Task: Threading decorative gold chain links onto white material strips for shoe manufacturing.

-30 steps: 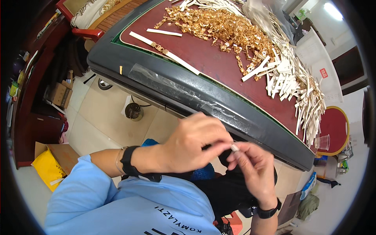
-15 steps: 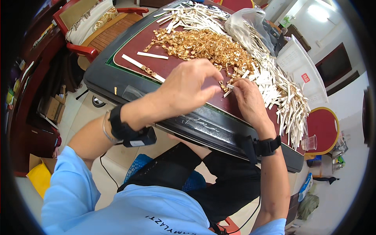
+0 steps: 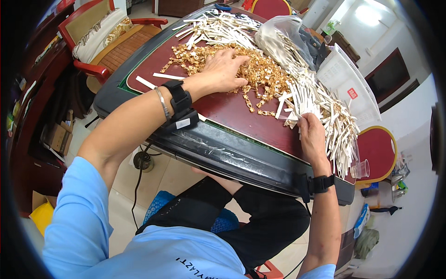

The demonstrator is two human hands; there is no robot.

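My left hand [image 3: 224, 70] lies palm down on a heap of small gold metal pieces [image 3: 260, 74] in the middle of a dark red table [image 3: 223, 111], its fingers spread into the heap. Over at the right side, my right hand [image 3: 310, 134] rests at the near edge of a pile of thin white strips [image 3: 325, 107], fingertips touching them. Whether either hand has picked anything up is hidden. Both wrists carry black bands.
More white strips [image 3: 213, 28] lie at the table's far side beside a clear plastic bag [image 3: 283, 39]. A white basket [image 3: 348, 83] stands to the right. A red wooden chair [image 3: 109, 46] is at left, a red round seat [image 3: 374, 149] at right.
A second ago both hands were together near my lap, pinching a small white piece. They have moved up onto the table and apart, left onto the gold heap, right to the white strips.
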